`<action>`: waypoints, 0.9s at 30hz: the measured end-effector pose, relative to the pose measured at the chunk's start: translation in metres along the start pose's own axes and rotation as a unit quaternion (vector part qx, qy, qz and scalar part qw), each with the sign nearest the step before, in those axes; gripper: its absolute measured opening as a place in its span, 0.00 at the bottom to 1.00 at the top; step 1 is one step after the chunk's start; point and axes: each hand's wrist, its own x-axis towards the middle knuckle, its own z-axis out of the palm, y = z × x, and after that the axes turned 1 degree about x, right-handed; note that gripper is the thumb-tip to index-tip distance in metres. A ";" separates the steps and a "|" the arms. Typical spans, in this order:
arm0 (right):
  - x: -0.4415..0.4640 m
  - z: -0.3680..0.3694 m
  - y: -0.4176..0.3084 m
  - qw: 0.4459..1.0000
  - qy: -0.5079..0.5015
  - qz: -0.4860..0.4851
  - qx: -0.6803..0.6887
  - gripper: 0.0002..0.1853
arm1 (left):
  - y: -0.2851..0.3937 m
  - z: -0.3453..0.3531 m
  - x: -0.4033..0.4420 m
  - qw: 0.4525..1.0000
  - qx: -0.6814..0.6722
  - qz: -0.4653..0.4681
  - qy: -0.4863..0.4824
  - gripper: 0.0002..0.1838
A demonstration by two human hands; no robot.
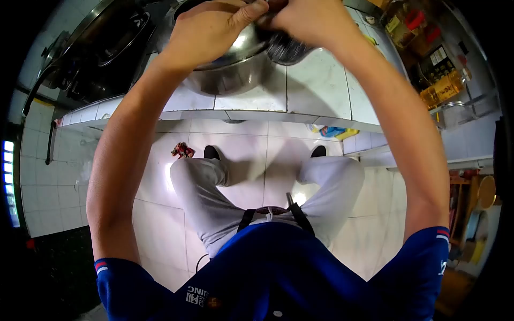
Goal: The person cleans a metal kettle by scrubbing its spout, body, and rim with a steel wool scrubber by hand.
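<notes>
The bare left hand (209,28) and bare right hand (316,24) are held close together, but whether anything is gripped cannot be told. Just under the left hand, a round, shiny silver metal pot (230,80) is seen on the white tiled counter (318,83); by the right hand, a dark, shiny thing (289,50) is seen.

Blue short-sleeved shirt (278,267): inverted white chest lettering (197,295), not reliably legible.
Yellow-labelled bottle (444,91): print too small to read.
</notes>
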 end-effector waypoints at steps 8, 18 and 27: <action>0.006 0.002 -0.001 0.998 -0.024 0.060 -0.009 0.12 | -0.001 -0.004 0.001 1.000 0.031 -0.001 0.008 0.27; -0.004 -0.003 -0.018 0.987 -0.058 0.130 0.073 0.09 | 0.008 -0.012 0.001 0.997 -0.003 -0.072 -0.014 0.26; 0.022 -0.008 0.012 0.999 0.012 0.011 -0.029 0.10 | -0.022 0.003 -0.002 0.999 -0.013 -0.023 0.038 0.42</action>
